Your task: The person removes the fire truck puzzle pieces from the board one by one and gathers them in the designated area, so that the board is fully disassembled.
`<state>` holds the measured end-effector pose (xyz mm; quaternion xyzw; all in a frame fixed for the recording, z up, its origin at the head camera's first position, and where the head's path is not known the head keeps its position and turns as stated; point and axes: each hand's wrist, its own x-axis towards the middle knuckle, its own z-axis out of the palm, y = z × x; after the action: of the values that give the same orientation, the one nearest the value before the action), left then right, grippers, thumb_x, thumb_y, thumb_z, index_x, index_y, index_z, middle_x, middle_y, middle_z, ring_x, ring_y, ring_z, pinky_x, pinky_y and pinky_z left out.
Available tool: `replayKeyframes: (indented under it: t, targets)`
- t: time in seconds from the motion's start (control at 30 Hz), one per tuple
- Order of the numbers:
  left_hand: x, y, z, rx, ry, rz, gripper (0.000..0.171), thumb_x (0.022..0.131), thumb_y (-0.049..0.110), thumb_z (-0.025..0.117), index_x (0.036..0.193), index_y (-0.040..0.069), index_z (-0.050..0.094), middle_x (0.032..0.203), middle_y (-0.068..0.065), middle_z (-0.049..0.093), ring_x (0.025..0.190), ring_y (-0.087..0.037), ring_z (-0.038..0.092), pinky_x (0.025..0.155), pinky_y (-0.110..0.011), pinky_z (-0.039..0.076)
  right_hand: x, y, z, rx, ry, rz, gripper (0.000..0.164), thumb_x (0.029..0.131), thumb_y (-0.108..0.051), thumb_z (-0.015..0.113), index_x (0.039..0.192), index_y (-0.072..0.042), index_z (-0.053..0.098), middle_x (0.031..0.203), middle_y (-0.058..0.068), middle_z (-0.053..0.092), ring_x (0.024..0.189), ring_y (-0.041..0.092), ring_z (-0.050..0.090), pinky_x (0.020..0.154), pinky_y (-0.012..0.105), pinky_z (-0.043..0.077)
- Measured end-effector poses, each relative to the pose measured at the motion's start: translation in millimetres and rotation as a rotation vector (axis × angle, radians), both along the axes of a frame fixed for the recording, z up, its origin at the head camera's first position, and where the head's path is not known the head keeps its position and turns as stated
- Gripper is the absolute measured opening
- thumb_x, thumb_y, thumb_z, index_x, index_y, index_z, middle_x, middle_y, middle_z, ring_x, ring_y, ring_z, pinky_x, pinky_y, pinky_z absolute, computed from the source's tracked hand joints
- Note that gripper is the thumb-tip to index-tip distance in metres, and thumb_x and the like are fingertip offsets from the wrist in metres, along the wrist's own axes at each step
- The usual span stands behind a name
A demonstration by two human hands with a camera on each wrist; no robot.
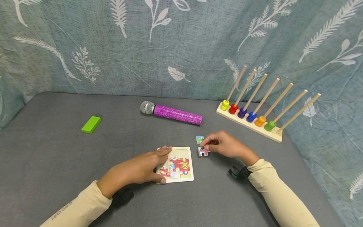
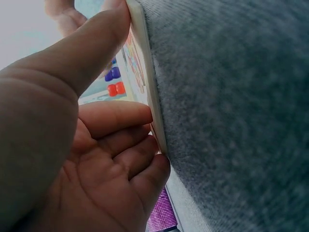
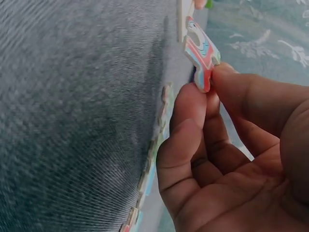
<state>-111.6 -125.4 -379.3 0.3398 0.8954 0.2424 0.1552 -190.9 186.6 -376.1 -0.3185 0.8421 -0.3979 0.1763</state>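
Observation:
A square wooden puzzle tray (image 1: 178, 180) lies on the table, partly filled with joined jigsaw pieces (image 1: 179, 166) showing a red and yellow picture. My left hand (image 1: 141, 168) holds the tray at its left side, thumb on the near edge and fingertips at the far edge. To the right, my right hand (image 1: 226, 145) pinches a red, white and blue jigsaw piece (image 3: 203, 53) between thumb and finger, raised off the table in the right wrist view. Other loose jigsaw pieces (image 1: 199, 139) lie by that hand, some hidden beneath it.
Behind the tray lies a microphone (image 1: 177, 114) with a sparkly purple handle. A pegged wooden bead stacker (image 1: 249, 126) with coloured beads stands at the back right. One green block (image 1: 91, 125) sits at the left. A patterned curtain (image 1: 175, 47) hangs behind the table.

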Motion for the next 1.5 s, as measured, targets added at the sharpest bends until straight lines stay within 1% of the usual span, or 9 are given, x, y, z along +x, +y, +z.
replayKeyframes:
  t: [0.07, 0.2, 0.43, 0.77, 0.97, 1.07, 1.2, 1.37, 1.5]
  targets:
    - [0.6, 0.4, 0.9, 0.002, -0.003, -0.006, 0.087, 0.079, 0.029, 0.081, 0.145, -0.007, 0.037, 0.155, -0.020, 0.029, 0.140, -0.037, 0.029, 0.111, -0.051, 0.027, -0.3, 0.1, -2.1, 0.012, -0.007, 0.011, 0.014, 0.092, 0.001, 0.062, 0.102, 0.002, 0.072, 0.093, 0.005, 0.070, 0.077, 0.011, 0.054, 0.064, 0.023, 0.046]
    - [1.2, 1.4, 1.8, 0.002, -0.007, -0.014, 0.088, 0.078, 0.031, 0.082, 0.145, -0.007, 0.038, 0.155, -0.019, 0.028, 0.140, -0.036, 0.029, 0.111, -0.051, 0.028, 0.1, -0.6, -4.0, 0.033, 0.001, 0.004, 0.013, 0.092, 0.001, 0.063, 0.101, 0.002, 0.072, 0.092, 0.004, 0.069, 0.076, 0.010, 0.054, 0.064, 0.023, 0.046]
    - [1.2, 2.5, 1.6, -0.004, -0.006, -0.004, 0.088, 0.078, 0.029, 0.082, 0.145, -0.007, 0.038, 0.155, -0.019, 0.028, 0.141, -0.036, 0.028, 0.111, -0.051, 0.027, 0.2, -1.8, -3.1, 0.063, 0.023, -0.007, 0.013, 0.090, 0.001, 0.065, 0.100, 0.001, 0.072, 0.091, 0.003, 0.070, 0.075, 0.009, 0.054, 0.064, 0.023, 0.047]
    - [1.2, 4.1, -0.5, 0.001, -0.020, 0.016, 0.087, 0.076, 0.027, 0.084, 0.144, -0.007, 0.040, 0.155, -0.018, 0.029, 0.141, -0.035, 0.028, 0.112, -0.049, 0.026, -2.5, 3.2, -2.9, 0.044, 0.055, -0.045, 0.016, 0.089, 0.002, 0.065, 0.104, 0.002, 0.073, 0.094, 0.007, 0.072, 0.082, 0.010, 0.061, 0.069, 0.025, 0.051]
    - [0.7, 3.0, -1.9, 0.016, -0.015, 0.015, 0.087, 0.076, 0.027, 0.084, 0.143, -0.008, 0.040, 0.154, -0.019, 0.030, 0.141, -0.035, 0.028, 0.113, -0.049, 0.025, 0.7, -0.2, 2.2, 0.034, 0.077, -0.066, 0.015, 0.090, -0.004, 0.067, 0.103, -0.001, 0.074, 0.091, 0.003, 0.072, 0.075, 0.009, 0.059, 0.063, 0.024, 0.049]
    - [0.4, 2.7, -1.9, 0.016, -0.017, 0.016, 0.087, 0.076, 0.027, 0.084, 0.143, -0.007, 0.040, 0.154, -0.019, 0.030, 0.141, -0.036, 0.028, 0.113, -0.049, 0.025, 3.2, -5.5, 5.3, 0.045, 0.092, -0.053, 0.015, 0.090, -0.008, 0.068, 0.103, -0.003, 0.075, 0.089, 0.001, 0.072, 0.073, 0.008, 0.057, 0.061, 0.023, 0.048]
    - [0.6, 2.0, -2.1, 0.011, -0.013, 0.014, 0.086, 0.077, 0.028, 0.083, 0.144, -0.006, 0.040, 0.155, -0.018, 0.030, 0.141, -0.035, 0.028, 0.112, -0.050, 0.026, 6.7, -14.2, 7.2, 0.046, 0.083, -0.030, 0.015, 0.091, -0.008, 0.068, 0.103, -0.003, 0.075, 0.089, -0.001, 0.072, 0.071, 0.007, 0.057, 0.060, 0.023, 0.048]
    - [0.0, 0.3, -2.8, 0.019, -0.015, 0.011, 0.086, 0.079, 0.028, 0.082, 0.145, -0.006, 0.039, 0.155, -0.018, 0.029, 0.140, -0.036, 0.028, 0.112, -0.050, 0.026, 12.2, -28.1, 8.8, 0.019, 0.015, 0.014, 0.017, 0.092, -0.008, 0.066, 0.106, -0.001, 0.073, 0.088, 0.003, 0.071, 0.070, 0.008, 0.057, 0.058, 0.023, 0.047]
    - [-0.1, 0.1, -2.8, 0.020, -0.017, 0.020, 0.084, 0.081, 0.026, 0.080, 0.146, -0.005, 0.037, 0.154, -0.018, 0.030, 0.140, -0.036, 0.029, 0.112, -0.050, 0.027, 14.6, -38.7, 10.1, 0.012, -0.019, 0.066, 0.018, 0.094, -0.009, 0.065, 0.107, -0.001, 0.073, 0.091, 0.004, 0.071, 0.065, 0.007, 0.052, 0.054, 0.022, 0.044]
